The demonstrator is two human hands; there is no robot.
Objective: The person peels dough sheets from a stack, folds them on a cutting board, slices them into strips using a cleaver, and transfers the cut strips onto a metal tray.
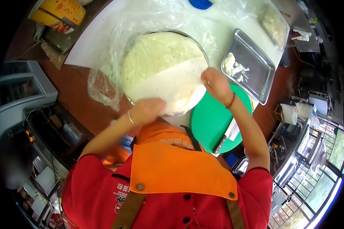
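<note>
A large round pan [176,32] holds a pale, speckled layer, light green at the back. A white sheet [176,84] covers the front half, its straight edge slanting across the middle. My left hand [149,110] is at the sheet's front left edge, palm down; its fingers are blurred. At the pan's right rim my right hand [215,84] has its fingers pressed together at the sheet's edge; what they pinch is too small to make out. Clear plastic film [107,82] lies crumpled around the pan's left and back sides.
Right of the pan are a green round board [206,122] with a knife [226,136] on it and a metal tray [256,63] with white scraps. A clear container [274,26], a blue item [200,4] and a yellow can [61,14] stand farther back.
</note>
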